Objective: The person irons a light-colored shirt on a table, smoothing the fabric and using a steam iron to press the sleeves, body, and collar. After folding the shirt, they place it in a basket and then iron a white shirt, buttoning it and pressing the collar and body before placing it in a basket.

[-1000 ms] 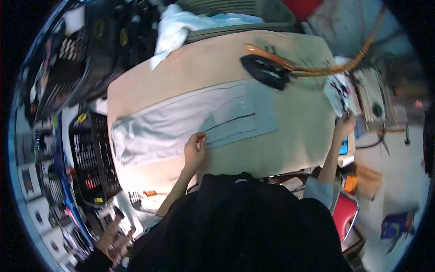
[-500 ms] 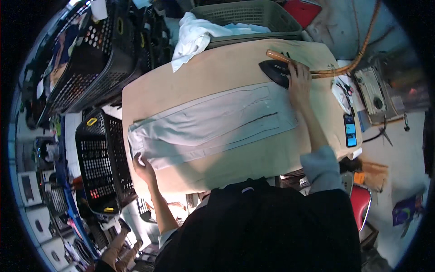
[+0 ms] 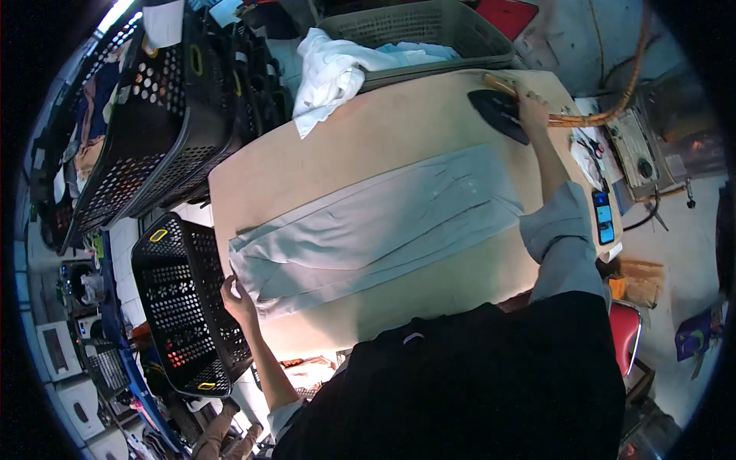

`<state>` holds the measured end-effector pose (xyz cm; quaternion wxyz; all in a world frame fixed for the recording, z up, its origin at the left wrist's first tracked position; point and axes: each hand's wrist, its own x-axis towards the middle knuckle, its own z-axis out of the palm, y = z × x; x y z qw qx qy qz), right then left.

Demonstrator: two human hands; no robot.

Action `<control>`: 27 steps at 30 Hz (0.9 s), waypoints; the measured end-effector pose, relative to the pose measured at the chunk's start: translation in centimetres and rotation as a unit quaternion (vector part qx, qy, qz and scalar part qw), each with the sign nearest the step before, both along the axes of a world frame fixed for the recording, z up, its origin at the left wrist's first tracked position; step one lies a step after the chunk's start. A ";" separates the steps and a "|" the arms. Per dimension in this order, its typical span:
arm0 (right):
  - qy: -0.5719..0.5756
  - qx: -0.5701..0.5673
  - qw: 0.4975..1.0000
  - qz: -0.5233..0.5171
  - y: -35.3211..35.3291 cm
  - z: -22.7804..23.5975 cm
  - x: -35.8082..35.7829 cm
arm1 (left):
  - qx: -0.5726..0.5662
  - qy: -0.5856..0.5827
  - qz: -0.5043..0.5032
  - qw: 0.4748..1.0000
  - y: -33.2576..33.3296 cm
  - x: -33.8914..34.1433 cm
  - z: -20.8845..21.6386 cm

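A pair of light grey trousers (image 3: 376, 218) lies folded lengthwise across the padded beige ironing table (image 3: 345, 165), with wrinkles toward its left half. My right hand (image 3: 533, 111) is closed around the handle of a dark clothes iron (image 3: 497, 113). The iron sits on the table's far right part, beyond the trousers and apart from them. At the left end of the trousers is my left hand (image 3: 241, 303), by the cloth's edge, its thumb and forefinger apart.
A black perforated basket (image 3: 180, 299) stands left of the table, with taller baskets (image 3: 157, 115) behind. White cloth (image 3: 330, 73) hangs from a grey-green basket (image 3: 491, 46) at the far edge. Orange hoses (image 3: 594, 120) trail right from the iron. Scissors (image 3: 590, 144) and a phone (image 3: 604, 217) lie at right.
My right hand has moved the iron up and to the right, off the right end of the trousers. My left hand stays by their left end. The whole view has shifted slightly.
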<state>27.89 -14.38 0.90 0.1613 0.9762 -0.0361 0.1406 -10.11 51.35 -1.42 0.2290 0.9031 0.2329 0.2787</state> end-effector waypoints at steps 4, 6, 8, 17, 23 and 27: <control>-0.097 -0.002 0.993 0.070 3.4 1.8 -1.7 | 0.066 0.027 -0.016 0.997 -1.6 3.7 2.2; -0.125 0.113 0.964 0.206 8.8 1.2 -5.2 | 0.080 0.016 -0.055 0.995 -3.5 5.3 2.3; 0.031 0.212 0.939 0.269 13.3 -1.6 -10.7 | 0.079 0.062 -0.123 0.987 -5.3 7.0 1.9; 0.125 0.191 0.938 0.261 18.1 -2.8 -17.0 | 0.092 0.193 -0.231 0.949 -3.4 7.9 0.0; 0.156 0.291 0.789 0.518 30.3 0.8 -25.3 | 0.120 0.189 -0.376 0.899 -3.8 6.8 3.6; 0.184 0.252 0.786 0.534 33.0 -1.6 -27.0 | 0.102 0.173 -0.446 0.872 -5.2 6.4 2.6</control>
